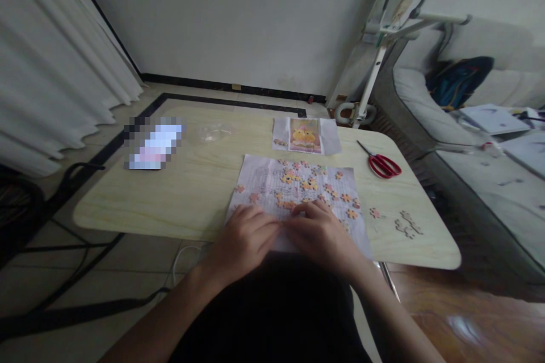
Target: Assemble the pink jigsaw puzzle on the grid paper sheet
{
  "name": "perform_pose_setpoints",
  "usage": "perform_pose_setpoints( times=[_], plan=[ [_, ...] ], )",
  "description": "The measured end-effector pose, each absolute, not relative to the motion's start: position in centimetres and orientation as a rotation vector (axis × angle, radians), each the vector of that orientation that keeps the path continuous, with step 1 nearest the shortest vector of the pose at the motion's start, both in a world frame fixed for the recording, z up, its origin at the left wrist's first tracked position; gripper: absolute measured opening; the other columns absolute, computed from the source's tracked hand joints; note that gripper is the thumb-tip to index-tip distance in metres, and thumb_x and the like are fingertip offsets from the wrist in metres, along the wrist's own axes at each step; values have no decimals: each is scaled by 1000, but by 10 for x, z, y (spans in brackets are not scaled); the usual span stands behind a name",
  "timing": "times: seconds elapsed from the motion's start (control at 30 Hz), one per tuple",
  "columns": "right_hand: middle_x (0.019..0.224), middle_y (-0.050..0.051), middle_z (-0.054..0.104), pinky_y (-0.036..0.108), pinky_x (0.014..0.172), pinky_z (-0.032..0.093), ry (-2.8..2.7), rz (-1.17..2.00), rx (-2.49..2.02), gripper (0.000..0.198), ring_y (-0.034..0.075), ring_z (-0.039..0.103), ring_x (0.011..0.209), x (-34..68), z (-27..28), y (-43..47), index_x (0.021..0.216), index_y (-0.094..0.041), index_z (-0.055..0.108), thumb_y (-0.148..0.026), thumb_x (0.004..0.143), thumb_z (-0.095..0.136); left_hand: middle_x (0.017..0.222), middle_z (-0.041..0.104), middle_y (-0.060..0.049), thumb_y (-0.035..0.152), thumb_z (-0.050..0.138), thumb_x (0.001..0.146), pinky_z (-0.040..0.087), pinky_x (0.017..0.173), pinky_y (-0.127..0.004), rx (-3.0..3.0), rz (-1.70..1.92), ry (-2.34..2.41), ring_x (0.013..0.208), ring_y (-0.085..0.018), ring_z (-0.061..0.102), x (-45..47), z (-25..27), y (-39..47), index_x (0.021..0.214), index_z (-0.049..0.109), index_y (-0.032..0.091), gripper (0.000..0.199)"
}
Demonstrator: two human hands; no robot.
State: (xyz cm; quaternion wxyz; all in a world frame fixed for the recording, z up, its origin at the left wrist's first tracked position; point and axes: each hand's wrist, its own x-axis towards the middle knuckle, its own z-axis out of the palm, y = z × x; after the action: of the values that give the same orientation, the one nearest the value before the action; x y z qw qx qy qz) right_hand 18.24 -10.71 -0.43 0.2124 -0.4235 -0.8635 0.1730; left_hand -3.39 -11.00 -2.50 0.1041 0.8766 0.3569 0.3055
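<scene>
Running crosswise, puzzle row (289, 205) beside right hand (322, 233).

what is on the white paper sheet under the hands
Pink, orange and yellow jigsaw pieces lie across the white paper sheet; the bare left hand and right hand cover part of its near side, hiding anything beneath.

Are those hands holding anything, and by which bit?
I can't tell: the left hand and right hand are close together over the printed paper, hiding anything pinched between them.
</scene>
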Motion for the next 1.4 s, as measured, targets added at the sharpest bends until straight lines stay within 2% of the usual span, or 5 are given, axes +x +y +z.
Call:
perform_pose_setpoints(
  times=[0.3,0.57,0.77,1.13,1.4],
  plan=[
    [102,9,64,38,84,46,-2403,483,-1173,18,23,52,95,184,-5,-107,102,-22,72,-23,95,56,94,70,-3,16,53,96,45,86,-41,2656,763,1031,93,-22,56,-36,-25,-104,96,68,16,15],
    [104,8,64,38,85,45,-2426,435,-1174,19,23,52,93,185,-7,-107,103,-22,72,-25,96,54,98,70,-5,20,52,97,46,82,-40,2778,693,971,92,-22,57,-40,-25,-103,103,68,18,17],
    [102,8,64,38,85,44,-2426,396,-1186,20,23,51,93,185,-8,-108,99,-21,72,-24,97,52,96,70,-6,20,50,98,46,82,-40,2808,685,932,92,-22,57,-40,-23,-99,102,68,17,19],
    [101,9,65,38,83,45,-2418,359,-1164,21,23,52,91,186,-8,-107,103,-21,72,-25,97,52,99,70,-6,21,51,98,46,85,-41,2795,705,933,95,-22,57,-39,-23,-96,104,68,17,18],
    [101,8,65,38,84,46,-2400,397,-1159,20,23,54,93,186,-10,-108,106,-22,70,-22,97,53,98,69,-6,20,50,98,47,82,-40,2789,649,930,93,-22,57,-38,-21,-94,103,67,16,19]
  ],
)
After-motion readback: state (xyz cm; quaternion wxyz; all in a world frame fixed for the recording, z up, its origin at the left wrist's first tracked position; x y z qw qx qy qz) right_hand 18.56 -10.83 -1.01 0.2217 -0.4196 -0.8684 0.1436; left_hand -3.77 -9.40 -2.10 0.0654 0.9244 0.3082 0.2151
